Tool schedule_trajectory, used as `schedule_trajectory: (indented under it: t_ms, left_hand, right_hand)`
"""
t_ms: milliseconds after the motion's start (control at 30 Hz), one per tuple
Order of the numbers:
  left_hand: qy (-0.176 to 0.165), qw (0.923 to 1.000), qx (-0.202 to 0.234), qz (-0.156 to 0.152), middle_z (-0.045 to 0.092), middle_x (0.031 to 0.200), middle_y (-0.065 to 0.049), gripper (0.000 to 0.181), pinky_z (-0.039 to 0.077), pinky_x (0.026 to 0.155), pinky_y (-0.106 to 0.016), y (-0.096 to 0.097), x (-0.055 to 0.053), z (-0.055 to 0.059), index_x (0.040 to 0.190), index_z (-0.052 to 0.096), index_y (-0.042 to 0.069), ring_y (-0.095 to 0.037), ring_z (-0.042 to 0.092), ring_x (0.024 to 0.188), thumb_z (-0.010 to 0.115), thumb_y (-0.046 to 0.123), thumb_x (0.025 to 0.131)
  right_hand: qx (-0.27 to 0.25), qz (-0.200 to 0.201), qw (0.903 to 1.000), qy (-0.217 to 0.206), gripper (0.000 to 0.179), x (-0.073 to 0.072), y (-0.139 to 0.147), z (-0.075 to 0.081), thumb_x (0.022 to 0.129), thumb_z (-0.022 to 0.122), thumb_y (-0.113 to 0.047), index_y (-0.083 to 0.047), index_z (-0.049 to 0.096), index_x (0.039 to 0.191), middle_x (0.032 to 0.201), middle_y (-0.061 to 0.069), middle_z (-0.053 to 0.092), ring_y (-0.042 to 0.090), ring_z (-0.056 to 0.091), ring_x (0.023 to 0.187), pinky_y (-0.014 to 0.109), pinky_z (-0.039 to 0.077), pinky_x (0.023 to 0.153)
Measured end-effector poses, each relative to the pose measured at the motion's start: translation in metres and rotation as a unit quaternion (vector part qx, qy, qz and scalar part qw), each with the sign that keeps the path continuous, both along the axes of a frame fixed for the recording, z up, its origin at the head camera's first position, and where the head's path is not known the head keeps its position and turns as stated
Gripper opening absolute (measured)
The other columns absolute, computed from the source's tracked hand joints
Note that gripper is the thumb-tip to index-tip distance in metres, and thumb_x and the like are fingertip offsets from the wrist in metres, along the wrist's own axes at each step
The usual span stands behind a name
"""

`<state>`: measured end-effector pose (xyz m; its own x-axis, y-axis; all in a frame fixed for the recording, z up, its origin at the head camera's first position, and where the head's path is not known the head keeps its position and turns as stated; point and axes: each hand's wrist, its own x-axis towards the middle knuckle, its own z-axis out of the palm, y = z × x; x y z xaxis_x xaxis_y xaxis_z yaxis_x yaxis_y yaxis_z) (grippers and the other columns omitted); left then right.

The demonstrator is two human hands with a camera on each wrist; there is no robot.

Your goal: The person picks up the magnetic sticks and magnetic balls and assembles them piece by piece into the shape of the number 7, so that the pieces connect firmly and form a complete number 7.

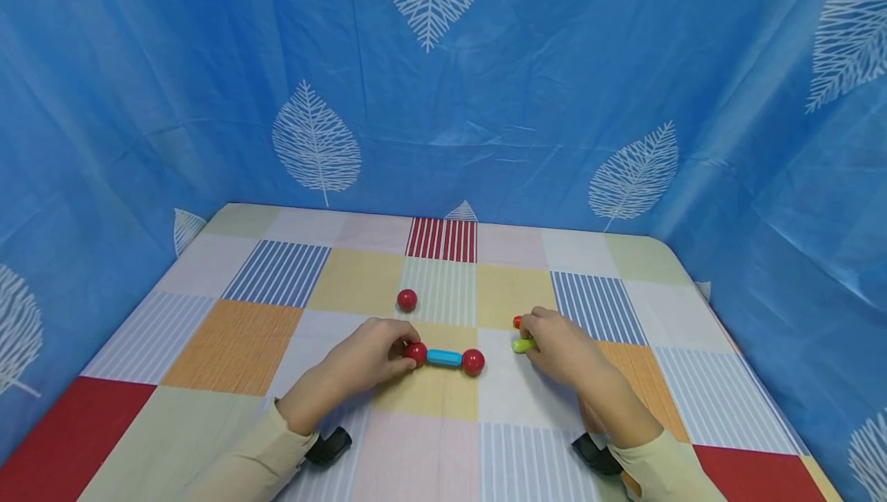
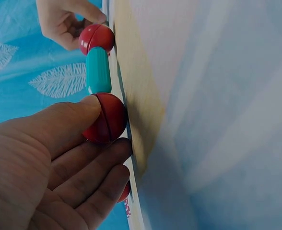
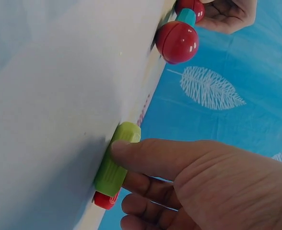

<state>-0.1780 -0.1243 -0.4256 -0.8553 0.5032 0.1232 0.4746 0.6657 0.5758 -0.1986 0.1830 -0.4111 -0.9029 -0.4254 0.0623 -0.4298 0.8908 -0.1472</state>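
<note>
My left hand [image 1: 370, 352] pinches a red ball [image 2: 113, 120] between thumb and fingers. This ball is joined to one end of a short blue rod [image 1: 444, 358], and a second red ball [image 1: 473, 363] sits at the rod's other end. The joined piece lies level, close over the cloth. My right hand [image 1: 563, 344] holds a lime green rod [image 3: 116, 165], its thumb pressed along the side and fingers curled behind. A red rod [image 3: 104, 200] shows just beyond the green one, partly hidden by it. Behind the joined piece rests a loose red ball [image 1: 406, 300].
A patchwork cloth [image 1: 430, 448] covers the table. Blue curtains [image 1: 485, 109] with white leaf prints rise along the back and both sides. Dark bands [image 1: 329, 446] are worn at both wrists, by the cream sleeves [image 1: 256, 456].
</note>
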Motion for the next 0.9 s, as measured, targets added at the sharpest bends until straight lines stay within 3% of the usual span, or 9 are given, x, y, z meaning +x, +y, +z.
schedule_trajectory:
  t_ms: [433,900]
  left_hand:
    - [0.003,1.0000,-0.003,-0.001,0.065,0.085,0.008,0.018,0.051,0.070,-0.024,0.000,0.001,0.002,0.097,0.071,0.011,-0.009,0.057,0.075,0.079,0.013,0.082]
    - [0.015,0.9997,-0.011,-0.016,0.063,0.082,0.009,0.019,0.050,0.067,-0.022,0.001,0.002,0.003,0.094,0.070,0.012,-0.010,0.057,0.073,0.081,0.015,0.080]
  right_hand:
    - [0.022,-0.008,0.9990,-0.039,0.012,0.009,-0.003,0.006,0.078,0.079,-0.013,-0.014,0.067,0.080,0.075,-0.006,0.058,0.010,0.048,0.065,0.029,0.047,0.063]
    - [-0.081,-0.046,0.9923,-0.083,0.006,0.016,-0.005,0.005,0.077,0.074,-0.011,-0.010,0.068,0.077,0.066,-0.005,0.057,0.011,0.049,0.057,0.029,0.044,0.055]
